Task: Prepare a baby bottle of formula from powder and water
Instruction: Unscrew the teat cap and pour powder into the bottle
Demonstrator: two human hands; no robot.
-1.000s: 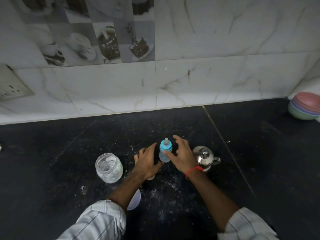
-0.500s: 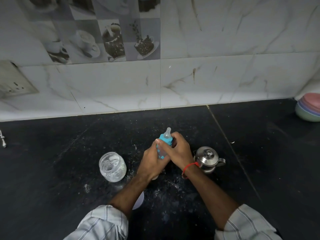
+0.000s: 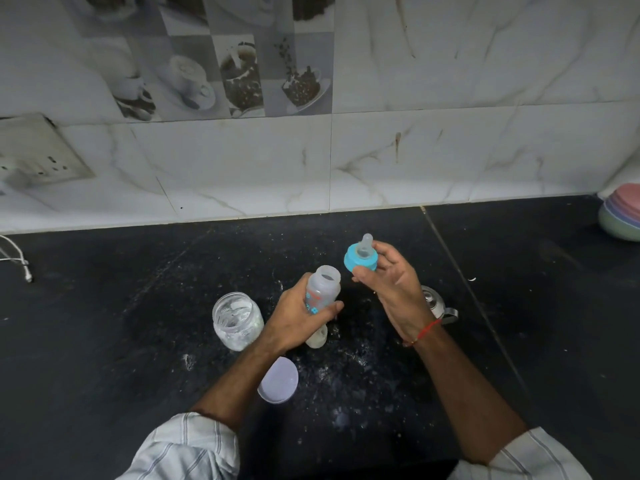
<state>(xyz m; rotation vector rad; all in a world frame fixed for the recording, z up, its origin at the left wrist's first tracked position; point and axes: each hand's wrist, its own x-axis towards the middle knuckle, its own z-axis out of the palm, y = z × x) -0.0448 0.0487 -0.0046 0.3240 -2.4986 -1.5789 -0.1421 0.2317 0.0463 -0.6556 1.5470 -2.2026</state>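
My left hand point(image 3: 294, 318) grips the clear baby bottle point(image 3: 322, 287), which is tilted with its open mouth up and no top on it. My right hand point(image 3: 391, 282) holds the blue screw ring with its clear teat point(image 3: 361, 256) just right of and above the bottle's mouth, apart from it. An open glass jar point(image 3: 237, 320) with white powder stands on the black counter point(image 3: 138, 306) left of my left hand. A small steel kettle point(image 3: 437, 304) stands behind my right wrist, partly hidden. A clear small cap point(image 3: 318, 338) lies under my left hand.
A pale round lid point(image 3: 278, 380) lies on the counter beside my left forearm. White powder is scattered over the counter around my hands. Stacked coloured bowls point(image 3: 621, 216) sit at the far right by the tiled wall. A socket plate point(image 3: 38, 154) and a white cable point(image 3: 17, 259) are at the left.
Both hands closed on the standing bottle and lifted it. The blue teat ring has come off the bottle and now sits in my right hand, away from the open bottle.
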